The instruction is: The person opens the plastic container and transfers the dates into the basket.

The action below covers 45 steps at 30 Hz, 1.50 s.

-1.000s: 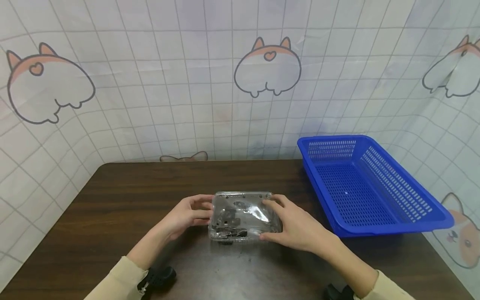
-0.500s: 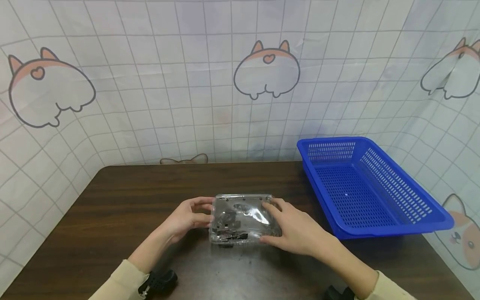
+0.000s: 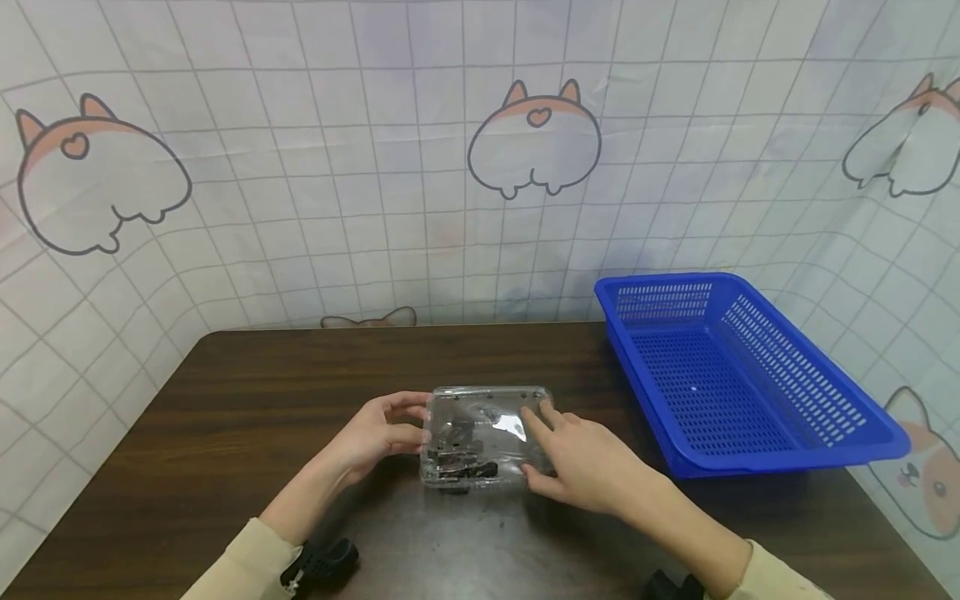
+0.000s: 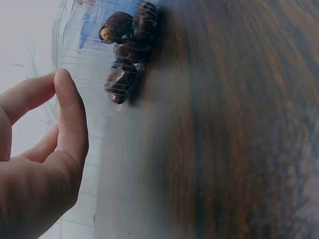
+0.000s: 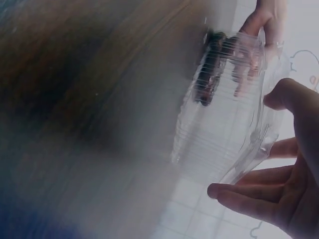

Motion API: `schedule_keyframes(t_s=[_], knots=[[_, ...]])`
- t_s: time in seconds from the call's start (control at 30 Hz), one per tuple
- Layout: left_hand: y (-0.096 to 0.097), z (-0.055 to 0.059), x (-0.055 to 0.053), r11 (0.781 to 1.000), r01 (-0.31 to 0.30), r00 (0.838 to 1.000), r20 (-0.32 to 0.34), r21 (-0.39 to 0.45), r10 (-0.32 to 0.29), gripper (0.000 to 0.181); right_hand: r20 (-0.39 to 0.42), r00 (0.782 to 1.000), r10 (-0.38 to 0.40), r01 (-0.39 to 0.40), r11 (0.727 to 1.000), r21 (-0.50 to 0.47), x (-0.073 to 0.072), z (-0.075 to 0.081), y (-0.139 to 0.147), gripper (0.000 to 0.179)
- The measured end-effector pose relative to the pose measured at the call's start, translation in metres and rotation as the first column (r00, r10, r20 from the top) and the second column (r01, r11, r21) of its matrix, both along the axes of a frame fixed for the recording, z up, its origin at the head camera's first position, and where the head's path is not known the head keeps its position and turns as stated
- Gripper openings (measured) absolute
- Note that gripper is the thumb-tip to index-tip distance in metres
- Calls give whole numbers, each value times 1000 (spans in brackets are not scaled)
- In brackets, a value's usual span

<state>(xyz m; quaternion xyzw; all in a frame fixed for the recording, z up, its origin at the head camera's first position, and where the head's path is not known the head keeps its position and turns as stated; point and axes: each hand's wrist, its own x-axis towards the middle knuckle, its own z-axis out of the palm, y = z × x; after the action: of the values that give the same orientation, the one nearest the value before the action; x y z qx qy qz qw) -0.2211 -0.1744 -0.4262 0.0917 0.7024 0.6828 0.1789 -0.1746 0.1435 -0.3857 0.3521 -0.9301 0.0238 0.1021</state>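
Note:
A clear plastic clamshell box (image 3: 480, 417) with its lid down sits on the table before me. Through its wall in the left wrist view show several dark brown, wrinkled pieces that look like dates (image 4: 122, 77), gathered at one side. My left hand (image 3: 371, 433) holds the box's left rim, thumb in front and fingers behind. Across the right end lies my right hand (image 3: 588, 458), two fingers on the lid and the thumb at the front edge. In the right wrist view, thumb and fingers span the lid's rim (image 5: 261, 134).
A blue perforated plastic basket (image 3: 720, 392) stands to the right, close to my right forearm. Brown wood-grain table (image 3: 247, 400) spreads to the left of the box. Behind it hangs a white gridded cloth (image 3: 337, 183) with cartoon dogs.
My right hand's fingers have shifted slightly inward over the lid, and its right far corner shows more. The left hand stays at the left rim. The box has hardly moved.

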Motion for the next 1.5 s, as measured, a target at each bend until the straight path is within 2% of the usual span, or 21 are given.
schedule_keyframes(t_s=[0.17, 0.5, 0.6, 0.73, 0.87, 1.23, 1.5], knots=[[-1, -1, 0, 1000, -1, 1000, -5, -8, 1, 64, -41, 999, 34, -32, 999, 44, 2, 1, -1, 61], [-1, -1, -1, 1000, 6, 1000, -10, 3, -6, 65, -30, 998, 61, -59, 997, 42, 4, 5, -1, 61], [-1, -1, -1, 1000, 5, 1000, -2, 5, -5, 64, -71, 994, 82, -80, 996, 33, 5, 3, -1, 61], [-1, 0, 0, 1000, 2, 1000, -1, -11, -2, 63, -171, 979, 113, -105, 993, 55, 6, -2, -3, 62], [0, 3, 0, 1000, 2, 1000, -5, -11, -2, 63, -231, 967, 111, -95, 992, 80, 8, -4, -4, 64], [1, 3, -3, 1000, 16, 1000, 8, -2, -16, 62, -254, 962, 98, -65, 989, 136, 11, -4, -6, 69], [4, 3, -3, 999, 33, 999, 13, -1, -33, 60, -180, 983, 48, -17, 985, 171, 15, -3, -5, 62]])
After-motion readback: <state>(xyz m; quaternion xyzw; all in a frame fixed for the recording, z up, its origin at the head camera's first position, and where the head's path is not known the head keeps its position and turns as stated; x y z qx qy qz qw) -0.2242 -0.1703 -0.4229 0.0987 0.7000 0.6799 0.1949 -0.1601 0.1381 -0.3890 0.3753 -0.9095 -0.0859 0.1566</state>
